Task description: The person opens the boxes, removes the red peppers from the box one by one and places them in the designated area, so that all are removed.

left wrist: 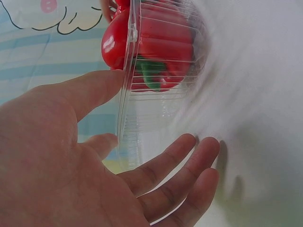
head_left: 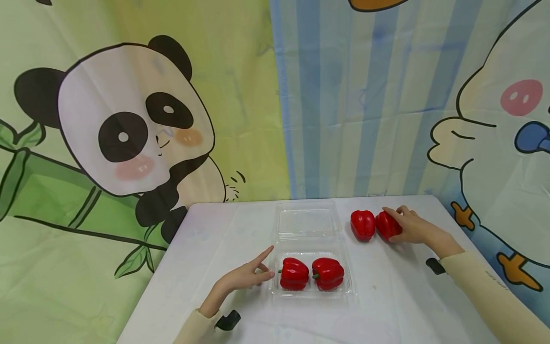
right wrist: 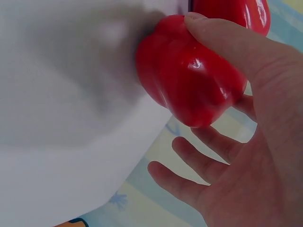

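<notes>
A clear plastic clamshell box point(head_left: 310, 295) lies with its lid point(head_left: 307, 222) folded back. Inside its base sit a red bell pepper with a green stem point(head_left: 294, 274) on the left and a second red bell pepper point(head_left: 328, 274) on the right. My left hand point(head_left: 246, 276) is at the box's left side, fingers spread, thumb at the rim in the left wrist view. To the right of the lid, my right hand point(head_left: 411, 226) holds a red bell pepper point(right wrist: 189, 71) between thumb and index finger; the other fingers are spread loosely. Another red bell pepper point(head_left: 363, 225) stands just left of it.
The white table point(head_left: 240, 224) ends at a back edge a little beyond the lid and the held pepper. Behind it hangs a cartoon-printed curtain point(head_left: 240, 95). A dark strap piece point(head_left: 227, 320) sits at the left wrist, another point(head_left: 435, 266) at the right.
</notes>
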